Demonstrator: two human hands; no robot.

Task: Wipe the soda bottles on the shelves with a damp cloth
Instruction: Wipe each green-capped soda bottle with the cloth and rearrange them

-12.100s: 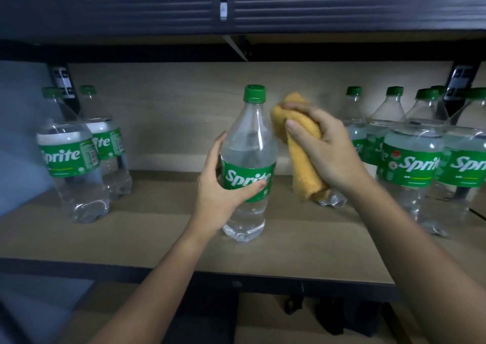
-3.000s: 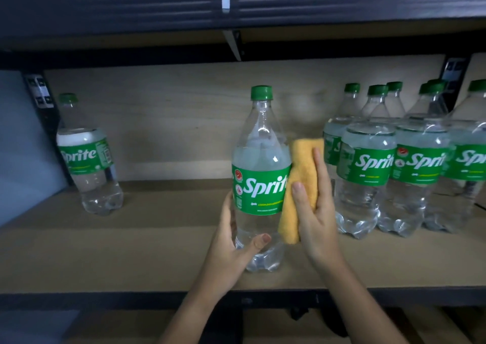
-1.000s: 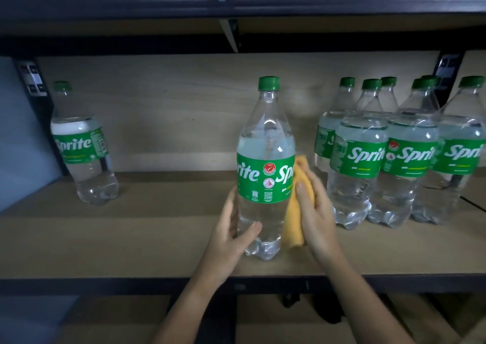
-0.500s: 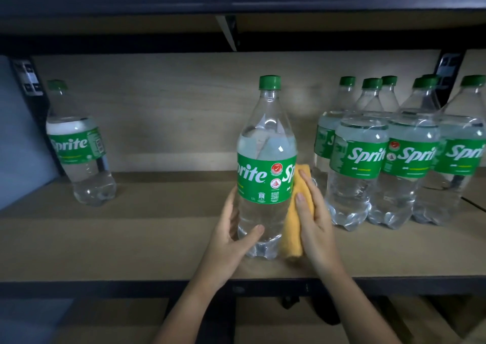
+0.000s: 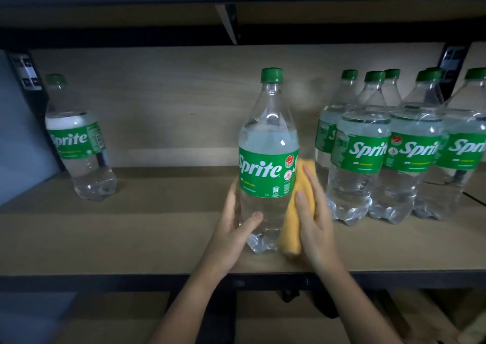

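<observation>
Wiping now: centre bottle [image 5: 268,159], near the shelf's [image 5: 131,238] front edge.
Your grip: left hand [image 5: 234,228] curls round its base; right hand [image 5: 313,212] presses cloth [image 5: 294,228], fingers straight.
Left: right-end cluster [image 5: 394,154], apparently.

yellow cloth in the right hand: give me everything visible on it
The yellow cloth looks like soft, napped fabric, bunched into a long vertical roll. The right hand presses it against the right side of the centre Sprite bottle, fingers lying along it and thumb in front. Its top reaches the green label; its bottom end sits at or just above the shelf board, which one I cannot tell. Dampness cannot be judged. The left hand holds the bottle, not the cloth.
</observation>
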